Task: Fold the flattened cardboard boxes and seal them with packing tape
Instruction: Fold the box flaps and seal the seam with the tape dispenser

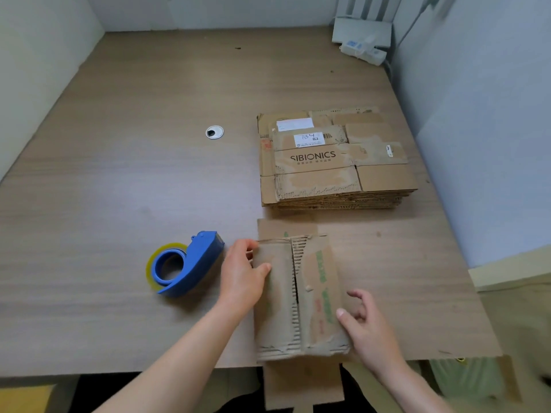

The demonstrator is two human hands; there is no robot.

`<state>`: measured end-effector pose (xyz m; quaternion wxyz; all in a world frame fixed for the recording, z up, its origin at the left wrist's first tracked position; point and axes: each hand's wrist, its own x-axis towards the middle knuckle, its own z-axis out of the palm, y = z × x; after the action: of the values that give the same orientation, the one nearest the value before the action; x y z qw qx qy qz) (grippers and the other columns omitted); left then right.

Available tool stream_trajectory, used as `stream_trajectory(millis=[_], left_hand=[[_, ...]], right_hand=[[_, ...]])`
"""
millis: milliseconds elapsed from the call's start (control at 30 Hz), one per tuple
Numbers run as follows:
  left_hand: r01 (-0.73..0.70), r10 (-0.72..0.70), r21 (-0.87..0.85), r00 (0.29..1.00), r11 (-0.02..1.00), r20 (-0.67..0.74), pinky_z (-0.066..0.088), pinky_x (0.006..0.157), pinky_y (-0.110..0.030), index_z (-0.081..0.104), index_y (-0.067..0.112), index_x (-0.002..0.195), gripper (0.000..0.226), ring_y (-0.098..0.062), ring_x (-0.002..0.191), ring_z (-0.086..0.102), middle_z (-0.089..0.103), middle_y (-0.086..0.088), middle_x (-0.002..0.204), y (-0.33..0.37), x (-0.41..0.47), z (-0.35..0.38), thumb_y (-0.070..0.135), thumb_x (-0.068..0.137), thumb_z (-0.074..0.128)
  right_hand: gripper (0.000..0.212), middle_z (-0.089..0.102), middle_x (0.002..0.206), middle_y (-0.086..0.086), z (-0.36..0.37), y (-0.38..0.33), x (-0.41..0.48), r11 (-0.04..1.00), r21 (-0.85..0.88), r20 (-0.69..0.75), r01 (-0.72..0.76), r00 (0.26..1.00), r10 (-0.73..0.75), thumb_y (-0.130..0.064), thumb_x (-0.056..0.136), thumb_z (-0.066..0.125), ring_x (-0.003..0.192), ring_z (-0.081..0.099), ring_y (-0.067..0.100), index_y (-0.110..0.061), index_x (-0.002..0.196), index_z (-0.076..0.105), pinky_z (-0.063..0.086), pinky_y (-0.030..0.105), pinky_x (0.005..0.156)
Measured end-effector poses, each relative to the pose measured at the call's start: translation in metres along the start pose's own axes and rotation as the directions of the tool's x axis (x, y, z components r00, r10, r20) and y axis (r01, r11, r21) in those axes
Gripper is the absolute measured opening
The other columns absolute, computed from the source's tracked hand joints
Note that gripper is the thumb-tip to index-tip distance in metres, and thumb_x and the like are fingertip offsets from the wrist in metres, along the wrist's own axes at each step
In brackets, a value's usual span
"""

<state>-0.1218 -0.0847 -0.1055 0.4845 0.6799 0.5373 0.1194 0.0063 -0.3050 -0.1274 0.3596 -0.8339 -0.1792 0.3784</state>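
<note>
While left hand [241, 275] grips box [298, 296], right hand [368, 329] touches.

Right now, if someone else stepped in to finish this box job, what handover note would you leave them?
Left hand: fingers gripping the left edge of the box being folded.
Right hand: open, touching its right side.
That box lies at the table's near edge, two flaps meeting down the middle, seam untaped.
Blue tape dispenser sits unused left of it.
Stack of flattened boxes waits behind.
Done: flaps closed. Left: tape this seam, then fold and seal the stack.
</note>
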Motion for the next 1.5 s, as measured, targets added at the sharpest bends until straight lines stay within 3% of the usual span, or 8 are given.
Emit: stream_trajectory(millis=[167, 300, 467, 667, 900, 1133, 1233, 1500], left_hand=[[-0.189, 0.196, 0.167, 0.980, 0.968, -0.029, 0.049, 0.087, -0.027, 0.056, 0.031, 0.113, 0.039, -0.006, 0.105, 0.055, 0.056, 0.013, 0.114, -0.002, 0.004, -0.013, 0.028, 0.081, 0.078], [-0.274, 0.453, 0.517, 0.853, 0.811, -0.258, 0.047, 0.084, -0.044, 0.061, 0.014, 0.115, 0.061, -0.026, 0.107, 0.051, 0.057, -0.004, 0.117, -0.032, -0.003, -0.049, 0.030, 0.064, 0.090], [0.039, 0.225, 0.676, 0.927, 0.736, -0.300, 0.043, 0.089, -0.051, 0.057, 0.014, 0.125, 0.074, -0.033, 0.117, 0.048, 0.053, -0.007, 0.129, -0.072, -0.007, -0.079, 0.042, 0.064, 0.089], [0.107, 0.046, 0.698, 0.979, 0.708, -0.197, 0.049, 0.079, -0.042, 0.048, 0.022, 0.122, 0.050, -0.022, 0.113, 0.047, 0.057, 0.003, 0.118, -0.083, 0.002, -0.086, 0.048, 0.084, 0.069], [0.095, 0.008, 0.595, 0.986, 0.798, -0.168, 0.046, 0.067, -0.035, 0.058, 0.022, 0.114, 0.026, -0.025, 0.095, 0.057, 0.063, 0.000, 0.107, -0.083, 0.015, -0.099, 0.027, 0.089, 0.065], [-0.377, 0.455, 0.552, 0.891, 0.744, -0.005, 0.039, 0.062, -0.028, 0.064, 0.022, 0.098, 0.031, -0.017, 0.091, 0.054, 0.057, 0.012, 0.091, -0.069, -0.010, -0.123, 0.007, 0.073, 0.074], [-0.530, 0.589, 0.525, 0.805, 0.666, 0.065, 0.049, 0.063, -0.032, 0.065, 0.019, 0.096, 0.031, -0.017, 0.089, 0.055, 0.059, 0.011, 0.089, -0.046, -0.019, -0.130, 0.005, 0.070, 0.076], [-0.679, 0.713, 0.484, 0.685, 0.551, 0.149, 0.052, 0.061, -0.033, 0.067, 0.014, 0.095, 0.032, -0.018, 0.087, 0.057, 0.062, 0.007, 0.089, 0.002, -0.031, -0.136, 0.001, 0.067, 0.076]], right_hand=[[0.078, 0.037, 0.143, -0.032, 0.010, -0.017, -0.006, 0.968, -0.128, 0.005, 0.215, 0.976, -0.216, -0.022, 0.094, 0.061, 0.127, 0.041, -0.017, -0.045, 0.153, 0.016, 0.046, 0.020, 0.101], [0.078, 0.010, 0.165, -0.010, 0.012, -0.038, -0.001, 0.773, -0.462, 0.015, 0.436, 0.875, -0.484, -0.031, 0.089, 0.058, 0.152, 0.005, 0.007, -0.034, 0.157, 0.018, 0.014, 0.036, 0.122], [0.069, -0.009, 0.167, -0.006, 0.033, -0.061, 0.006, 0.585, -0.589, 0.180, 0.558, 0.796, -0.578, -0.061, 0.096, 0.033, 0.152, -0.016, 0.012, -0.042, 0.156, 0.004, -0.002, 0.039, 0.120], [0.072, -0.018, 0.165, -0.002, 0.051, -0.054, 0.016, 0.380, -0.734, 0.374, 0.563, 0.802, -0.465, -0.070, 0.095, 0.018, 0.150, -0.022, 0.023, -0.040, 0.158, 0.003, -0.013, 0.050, 0.118], [0.073, 0.000, 0.166, -0.007, 0.048, -0.059, 0.008, 0.479, -0.669, 0.339, 0.568, 0.807, -0.484, -0.070, 0.090, 0.022, 0.153, -0.007, 0.018, -0.039, 0.156, 0.025, -0.004, 0.045, 0.121], [0.039, 0.055, 0.138, -0.012, 0.029, -0.111, 0.026, 0.817, -0.207, 0.065, 0.539, 0.841, -0.538, -0.023, 0.097, 0.061, 0.129, 0.051, 0.007, -0.022, 0.136, 0.060, 0.037, 0.030, 0.114], [0.039, 0.065, 0.115, -0.014, 0.023, -0.135, 0.030, 0.857, -0.075, 0.086, 0.509, 0.860, -0.503, -0.021, 0.093, 0.066, 0.103, 0.060, -0.004, -0.026, 0.132, 0.063, 0.051, 0.033, 0.097], [0.050, 0.067, 0.121, -0.011, 0.016, -0.157, 0.024, 0.824, 0.094, 0.207, 0.558, 0.799, -0.565, 0.007, 0.083, 0.061, 0.104, 0.063, 0.002, -0.023, 0.122, 0.069, 0.055, 0.043, 0.081]])
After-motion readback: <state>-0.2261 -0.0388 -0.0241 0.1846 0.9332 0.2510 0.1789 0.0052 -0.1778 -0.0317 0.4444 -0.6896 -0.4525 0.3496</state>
